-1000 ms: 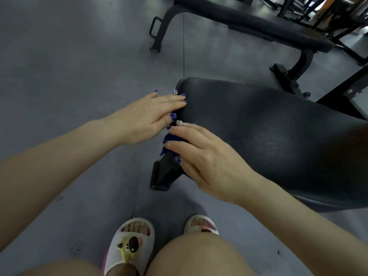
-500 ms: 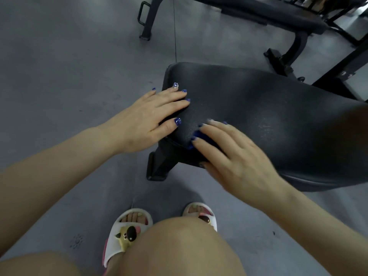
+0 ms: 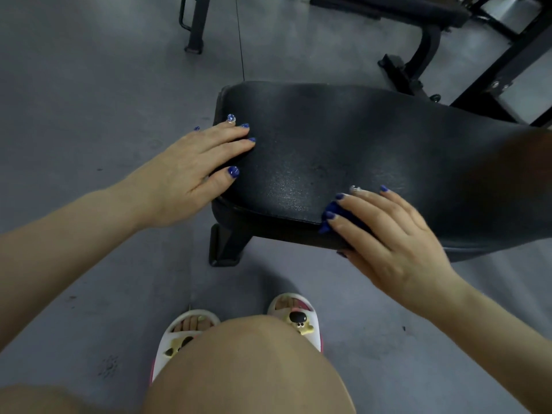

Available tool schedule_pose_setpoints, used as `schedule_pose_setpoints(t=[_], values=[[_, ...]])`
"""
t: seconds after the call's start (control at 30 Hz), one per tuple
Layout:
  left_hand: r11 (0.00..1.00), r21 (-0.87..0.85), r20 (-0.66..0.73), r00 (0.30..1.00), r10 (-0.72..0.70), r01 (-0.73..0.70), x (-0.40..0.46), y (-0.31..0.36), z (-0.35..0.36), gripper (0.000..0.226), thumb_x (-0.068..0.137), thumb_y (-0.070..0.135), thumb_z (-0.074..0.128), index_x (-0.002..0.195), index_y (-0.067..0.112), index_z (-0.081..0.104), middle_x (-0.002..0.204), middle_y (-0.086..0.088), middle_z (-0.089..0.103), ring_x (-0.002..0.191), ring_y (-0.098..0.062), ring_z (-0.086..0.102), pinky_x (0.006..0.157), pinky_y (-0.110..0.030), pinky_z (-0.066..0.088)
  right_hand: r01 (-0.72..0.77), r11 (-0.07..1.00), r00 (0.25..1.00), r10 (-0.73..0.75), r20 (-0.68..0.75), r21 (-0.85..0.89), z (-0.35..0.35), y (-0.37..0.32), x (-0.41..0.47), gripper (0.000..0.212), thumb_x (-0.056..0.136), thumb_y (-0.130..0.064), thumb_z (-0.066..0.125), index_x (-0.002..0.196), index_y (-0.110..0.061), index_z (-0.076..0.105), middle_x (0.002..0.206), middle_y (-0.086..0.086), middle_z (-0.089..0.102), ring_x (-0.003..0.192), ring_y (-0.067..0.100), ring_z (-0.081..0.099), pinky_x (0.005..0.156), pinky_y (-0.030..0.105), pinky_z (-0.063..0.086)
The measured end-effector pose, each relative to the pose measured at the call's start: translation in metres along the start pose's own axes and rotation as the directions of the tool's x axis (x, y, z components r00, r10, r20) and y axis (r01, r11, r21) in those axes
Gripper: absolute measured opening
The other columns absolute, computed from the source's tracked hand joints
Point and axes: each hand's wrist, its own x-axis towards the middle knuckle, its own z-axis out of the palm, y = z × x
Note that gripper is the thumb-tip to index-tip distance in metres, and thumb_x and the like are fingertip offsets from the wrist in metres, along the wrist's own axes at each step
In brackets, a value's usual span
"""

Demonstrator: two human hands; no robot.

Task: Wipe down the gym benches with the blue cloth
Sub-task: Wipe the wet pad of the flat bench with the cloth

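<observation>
A black padded gym bench (image 3: 343, 144) fills the middle and right of the head view, its near end pointing toward me. My left hand (image 3: 191, 171) rests flat with straight fingers on the bench's left corner. My right hand (image 3: 391, 237) presses the blue cloth (image 3: 330, 215) onto the bench's near edge with its fingers spread. Only a small bunch of the cloth shows past the fingertips; the rest is hidden under the palm.
A black foot (image 3: 227, 246) of the bench stands on the grey floor below the pad. A second black bench (image 3: 397, 7) and its frame legs (image 3: 194, 28) stand behind. Black machine bars (image 3: 507, 67) rise at the upper right. My knees and white slippers (image 3: 185, 333) are below.
My right hand has slid the cloth to the right along the bench's near edge. My left hand has stayed on the left corner while the view dropped closer to the pad.
</observation>
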Motion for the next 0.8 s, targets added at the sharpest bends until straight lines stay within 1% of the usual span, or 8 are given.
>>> schedule_pose_setpoints(t=[0.07, 0.2, 0.27, 0.33, 0.43, 0.57, 0.67, 0.8], values=[[0.999, 0.051, 0.018, 1.000, -0.002, 0.001, 0.001, 0.003, -0.003, 0.058, 0.098, 0.044, 0.023, 0.149, 0.018, 0.035, 0.158, 0.006, 0.024, 0.148, -0.005, 0.010, 0.120, -0.046, 0.016, -0.030, 1.000, 0.999, 0.030, 0.035, 0.010, -0.004, 0.011, -0.014, 0.035, 0.103, -0.030, 0.047, 0.130, -0.009, 0.057, 0.136, 0.017, 0.055, 0.129, 0.035, 0.049, 0.114, 0.050, 0.030], [0.960, 0.280, 0.096, 0.995, -0.010, -0.018, 0.012, 0.015, -0.019, 0.065, 0.093, 0.049, 0.018, 0.145, 0.017, 0.041, 0.155, 0.000, 0.034, 0.146, -0.011, 0.018, 0.119, -0.045, 0.010, -0.085, 0.994, 0.986, 0.075, 0.151, 0.063, -0.019, 0.019, -0.021, 0.042, 0.100, -0.033, 0.044, 0.136, -0.014, 0.053, 0.144, 0.012, 0.048, 0.136, 0.030, 0.042, 0.116, 0.054, 0.023], [0.931, 0.353, 0.144, 0.989, 0.045, -0.094, 0.024, 0.031, -0.031, 0.066, 0.091, 0.050, 0.019, 0.140, 0.017, 0.049, 0.149, 0.002, 0.043, 0.145, -0.012, 0.023, 0.119, -0.047, 0.012, -0.130, 0.981, 0.969, 0.094, 0.229, 0.144, -0.031, 0.019, -0.020, 0.049, 0.098, -0.031, 0.041, 0.145, -0.017, 0.043, 0.154, 0.006, 0.036, 0.143, 0.022, 0.032, 0.119, 0.054, 0.013], [0.911, 0.363, 0.179, 0.974, 0.141, -0.198, 0.041, 0.057, -0.035, 0.063, 0.090, 0.050, 0.023, 0.134, 0.018, 0.054, 0.142, 0.002, 0.051, 0.143, -0.013, 0.030, 0.117, -0.050, 0.021, -0.228, 0.942, 0.951, 0.160, 0.266, 0.248, -0.040, 0.020, -0.021, 0.056, 0.095, -0.023, 0.038, 0.150, -0.018, 0.031, 0.160, 0.002, 0.023, 0.147, 0.013, 0.023, 0.120, 0.054, 0.004], [0.910, 0.291, 0.242, 0.943, 0.227, -0.294, 0.063, 0.107, -0.026, 0.056, 0.092, 0.049, 0.032, 0.136, 0.022, 0.053, 0.142, 0.005, 0.051, 0.143, -0.011, 0.029, 0.116, -0.047, 0.023, -0.353, 0.886, 0.929, 0.294, 0.225, 0.301, -0.043, 0.020, -0.035, 0.055, 0.095, -0.025, 0.042, 0.148, -0.016, 0.031, 0.160, -0.001, 0.023, 0.146, 0.006, 0.021, 0.119, 0.058, 0.003], [0.919, 0.222, 0.312, 0.917, 0.250, -0.326, 0.076, 0.149, 0.002, 0.046, 0.098, 0.041, 0.044, 0.141, 0.025, 0.047, 0.145, 0.009, 0.046, 0.144, -0.008, 0.022, 0.118, -0.039, 0.014, -0.447, 0.865, 0.894, 0.436, 0.101, 0.227, -0.036, 0.015, -0.055, 0.055, 0.092, -0.050, 0.052, 0.133, -0.013, 0.047, 0.151, 0.005, 0.037, 0.140, 0.014, 0.035, 0.112, 0.064, 0.016], [0.925, 0.205, 0.280, 0.925, 0.258, -0.320, 0.077, 0.155, 0.021, 0.049, 0.097, 0.044, 0.045, 0.141, 0.023, 0.046, 0.143, 0.007, 0.048, 0.144, -0.010, 0.026, 0.118, -0.039, 0.015, -0.551, 0.805, 0.832, 0.551, 0.066, 0.222, -0.031, 0.011, -0.061, 0.058, 0.083, -0.056, 0.059, 0.122, -0.013, 0.054, 0.147, 0.009, 0.040, 0.141, 0.020, 0.034, 0.110, 0.066, 0.018], [0.908, 0.244, 0.238, 0.928, 0.285, -0.341, 0.081, 0.164, 0.033, 0.039, 0.095, 0.041, 0.053, 0.127, 0.021, 0.058, 0.132, 0.006, 0.056, 0.140, -0.012, 0.033, 0.118, -0.037, 0.015, -0.581, 0.780, 0.805, 0.592, 0.027, 0.233, -0.032, 0.007, -0.062, 0.043, 0.081, -0.051, 0.067, 0.102, -0.014, 0.060, 0.142, 0.013, 0.043, 0.140, 0.027, 0.035, 0.110, 0.065, 0.018]])
